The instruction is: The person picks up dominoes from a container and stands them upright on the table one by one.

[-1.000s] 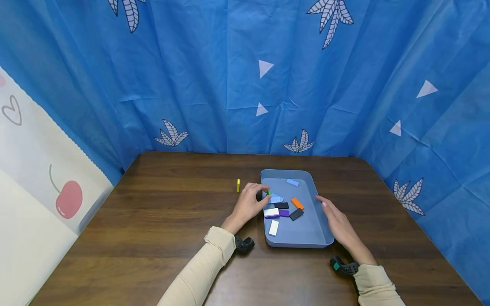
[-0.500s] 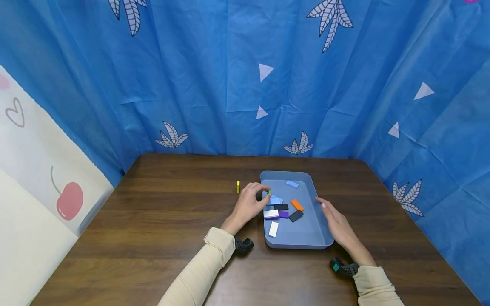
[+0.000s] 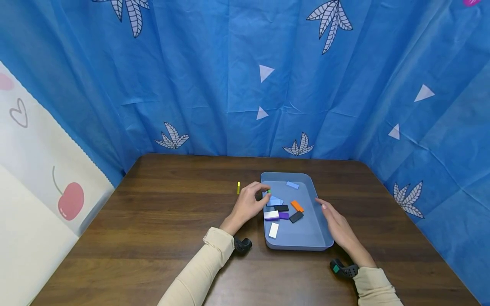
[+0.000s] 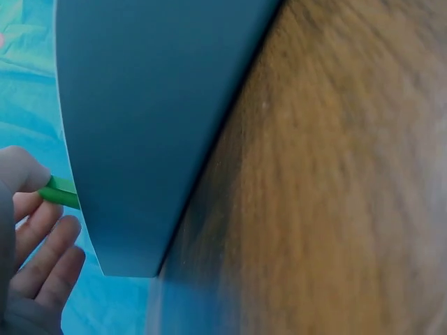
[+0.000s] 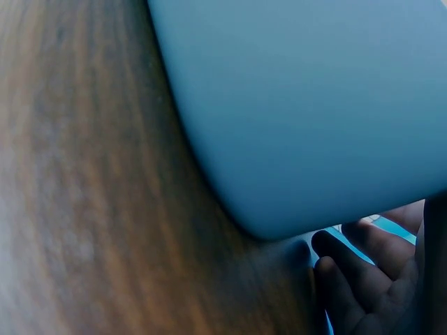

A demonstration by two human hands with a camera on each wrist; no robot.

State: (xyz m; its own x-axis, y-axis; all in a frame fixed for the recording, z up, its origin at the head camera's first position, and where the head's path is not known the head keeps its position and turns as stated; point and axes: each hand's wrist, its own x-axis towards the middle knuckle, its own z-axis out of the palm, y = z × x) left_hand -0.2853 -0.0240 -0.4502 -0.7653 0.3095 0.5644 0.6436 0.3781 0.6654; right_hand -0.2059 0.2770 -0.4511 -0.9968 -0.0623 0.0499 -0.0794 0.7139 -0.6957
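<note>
My left hand pinches a small green block between thumb and finger, over the left wall of a blue-grey tray. Its other fingers lie loosely bent in the left wrist view. Beside the tray's right wall is my right hand, its fingers fairly straight and holding nothing; whether it touches the wall is unclear. Inside lie flat oblong blocks: an orange block, a dark grey block, a black block, a purple block, two white ones and several light blue ones.
A yellow block stands on the brown wooden table, left of the tray and just beyond my left hand. A blue curtain hangs behind the table's far edge. A pale patterned cloth hangs at the left.
The head view has tilted very slightly, so everything sits a little lower. Both hands, the green block and the tray keep nearly the same places.
</note>
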